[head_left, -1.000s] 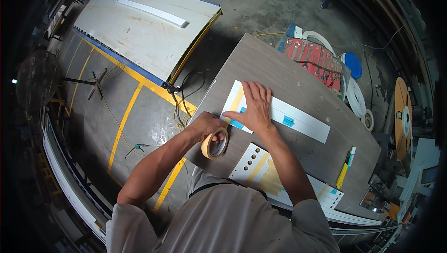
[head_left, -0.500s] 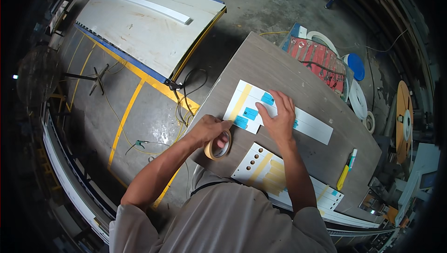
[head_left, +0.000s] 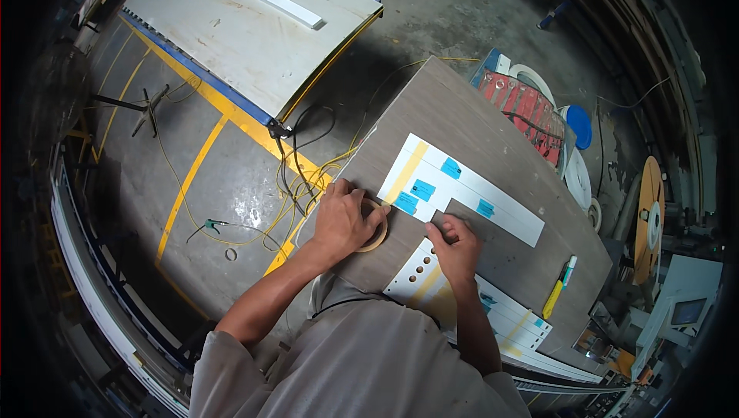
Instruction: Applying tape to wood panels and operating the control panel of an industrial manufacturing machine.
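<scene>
Over tabletop (head_left: pixel 523 260), left hand (head_left: pixel 342 222) clamps tape roll (head_left: pixel 378 242); right hand's (head_left: pixel 456 249) fingers curl by panel (head_left: pixel 464 189), grip unclear.

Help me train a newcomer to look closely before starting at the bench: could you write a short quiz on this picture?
1. True or false: the left hand holds the roll of tape.

2. Multiple choice: how many blue labels show on the farther white board?
A) two
B) four
C) seven

3. Fill in the blank: of the two hands, the one nearer to the yellow tool is the ____.

Key:
1. True.
2. B, four.
3. Right hand.
</scene>
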A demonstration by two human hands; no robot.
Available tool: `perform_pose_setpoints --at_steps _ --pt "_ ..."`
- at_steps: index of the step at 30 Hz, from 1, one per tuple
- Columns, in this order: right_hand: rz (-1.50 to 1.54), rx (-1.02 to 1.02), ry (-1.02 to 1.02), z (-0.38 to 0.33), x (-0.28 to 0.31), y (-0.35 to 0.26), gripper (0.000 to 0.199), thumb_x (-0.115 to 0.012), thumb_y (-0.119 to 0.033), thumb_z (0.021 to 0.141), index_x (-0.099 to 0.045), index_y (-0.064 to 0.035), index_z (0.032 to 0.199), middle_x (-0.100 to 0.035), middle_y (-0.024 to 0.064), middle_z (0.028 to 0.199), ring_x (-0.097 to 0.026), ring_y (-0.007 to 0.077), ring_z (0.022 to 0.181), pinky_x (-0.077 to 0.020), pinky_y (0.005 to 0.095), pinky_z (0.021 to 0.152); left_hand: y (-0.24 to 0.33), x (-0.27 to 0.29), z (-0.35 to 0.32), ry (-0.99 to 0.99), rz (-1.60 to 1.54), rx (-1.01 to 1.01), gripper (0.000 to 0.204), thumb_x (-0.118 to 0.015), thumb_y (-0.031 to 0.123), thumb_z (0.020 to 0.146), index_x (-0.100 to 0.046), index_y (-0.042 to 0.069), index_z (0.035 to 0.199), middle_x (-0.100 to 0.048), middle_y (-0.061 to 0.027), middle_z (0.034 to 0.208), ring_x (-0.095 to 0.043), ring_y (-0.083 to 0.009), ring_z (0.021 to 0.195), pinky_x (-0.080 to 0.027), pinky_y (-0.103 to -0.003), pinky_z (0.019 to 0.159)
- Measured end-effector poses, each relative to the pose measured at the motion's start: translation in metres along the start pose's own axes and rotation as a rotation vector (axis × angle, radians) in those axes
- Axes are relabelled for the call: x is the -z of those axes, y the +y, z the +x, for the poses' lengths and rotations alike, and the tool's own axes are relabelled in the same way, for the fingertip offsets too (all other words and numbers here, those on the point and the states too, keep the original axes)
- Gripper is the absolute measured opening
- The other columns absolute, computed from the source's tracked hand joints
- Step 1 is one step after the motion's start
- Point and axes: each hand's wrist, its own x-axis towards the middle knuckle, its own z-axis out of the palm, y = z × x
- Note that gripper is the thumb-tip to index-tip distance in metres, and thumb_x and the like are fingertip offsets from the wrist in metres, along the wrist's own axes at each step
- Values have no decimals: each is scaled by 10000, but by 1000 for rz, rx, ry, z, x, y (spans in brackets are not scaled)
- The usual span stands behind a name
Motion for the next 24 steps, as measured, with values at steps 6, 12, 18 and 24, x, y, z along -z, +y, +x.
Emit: perform_pose_setpoints --at_steps 6,12,18,24 --pt "-149 117 3 -4 -12 -10 388 -818 -207 718 -692 -34 1042 -638 63 873 -602 183 692 -510 328 631 -2 -22 14 138 -76 -109 383 -725 287 786 -692 -5 1032 -593 -164 981 -519 -323 958 -416 -401 858" --pt "-162 189 70 -7 -20 -8 389 -804 -175 732 -684 1 1057 -641 82 868 -606 204 697 -509 333 639 -3 -31 13 186 -116 -108 331 -710 212 776 -698 22 1046 -590 -122 983 -495 -310 1005 -374 -413 891" --pt "-110 192 69 -7 -20 -5 342 -794 -143 749 -688 13 1035 -656 97 890 -636 226 757 -513 339 676 -5 -34 16 208 -118 -96 312 -719 174 753 -705 30 1029 -589 -118 982 -495 -313 1016 -371 -423 896" --pt "-143 377 128 -5 -21 1 322 -797 -128 746 -691 11 1017 -658 109 891 -637 271 751 -514 348 668 -3 -37 16 250 -135 -75 263 -699 110 731 -714 36 982 -587 -103 979 -484 -309 1054 -361 -425 904"
